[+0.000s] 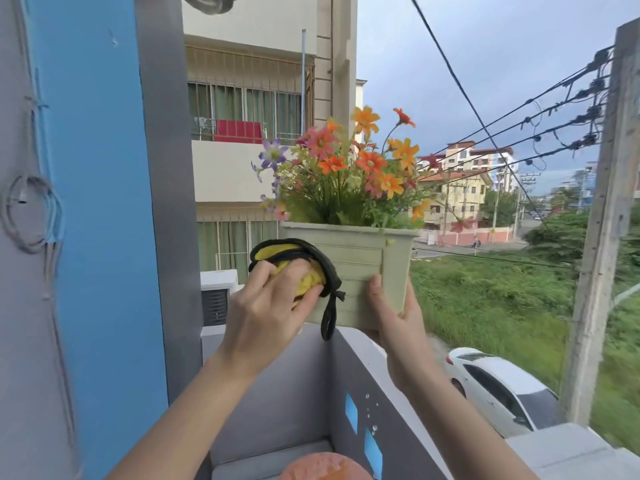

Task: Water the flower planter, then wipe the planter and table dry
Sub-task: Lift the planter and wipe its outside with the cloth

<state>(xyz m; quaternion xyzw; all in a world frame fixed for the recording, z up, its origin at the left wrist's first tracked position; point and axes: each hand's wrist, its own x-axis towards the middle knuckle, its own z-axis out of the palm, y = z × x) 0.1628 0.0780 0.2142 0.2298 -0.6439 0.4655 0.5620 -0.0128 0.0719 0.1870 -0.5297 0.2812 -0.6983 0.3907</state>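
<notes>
A: From the head view, which step is in hand?

B: The wiping, I'd judge. The planter point(349, 271) sits at the centre of the frame, lifted just above the grey balcony wall point(311, 368), flowers point(346, 168) rising from it toward the upper middle

A: And the hands?

B: The left hand point(273, 299), left of centre, has its grip clamped on a bunched yellow and black cloth point(298, 268), pressed against the planter's left front face; a black strap of the cloth dangles down. The right hand point(398, 313) is closed around the planter's lower right corner, thumb on the front, fingers under and behind, carrying it

A: Is the pot dry yet?

B: Can't tell; no wet shows on the panels. Droplets do sit on the wall at lower centre

A: What does the next move call for?

B: A firm right-hand hold, since the pot hangs near the drop with a white car point(502, 389) below at lower right. Then sweep the cloth across the remaining faces, and turn to the desk; only an orange round edge point(322, 465) shows at bottom centre, and I can't say what that is
</notes>
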